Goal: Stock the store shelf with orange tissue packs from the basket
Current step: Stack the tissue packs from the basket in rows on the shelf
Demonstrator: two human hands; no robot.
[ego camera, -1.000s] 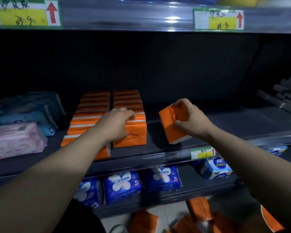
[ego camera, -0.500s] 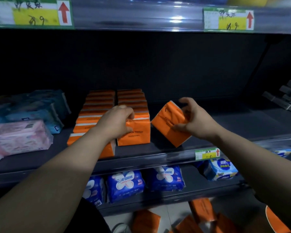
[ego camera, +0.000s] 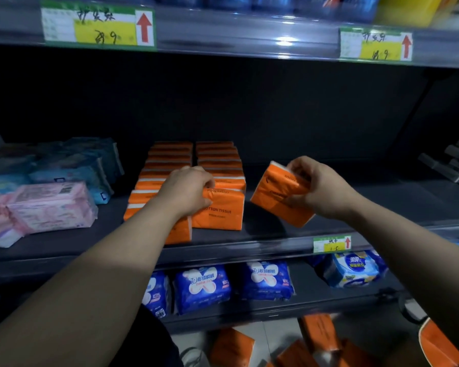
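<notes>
— Right hand [ego camera: 321, 189] is gripping an orange tissue pack [ego camera: 276, 205], fingers curling over its top edge and thumb pressing into its near face. The pack is tilting, its lower corner coming down at the middle shelf [ego camera: 276, 235]; whether it is touching, I cannot tell.

— Where is it sitting against the rest?

— It is hanging just right of the two rows of orange packs [ego camera: 170, 165], apart from them, with a dark gap showing between.

— And the left hand [ego camera: 186, 192]?

— It is curling over the top of the front pack [ego camera: 219, 213] in the right-hand row and holding it. That pack is standing upright near the shelf edge. The forearm is crossing in front of the left-hand row and hiding part of its nearest pack.

— Anything crowding them?

— Pink packs [ego camera: 51, 207] are lying at the near left, and teal packs [ego camera: 85, 160] are standing behind those, near the left-hand row. Grey items [ego camera: 456, 165] are lying at the far right, well apart. A price label [ego camera: 332, 244] is hanging on the shelf edge below the right hand. Blue packs [ego camera: 202, 287] are sitting on the lower shelf. More loose orange packs [ego camera: 232, 345] are lying down below; whether they are sitting in a basket, I cannot tell.
</notes>
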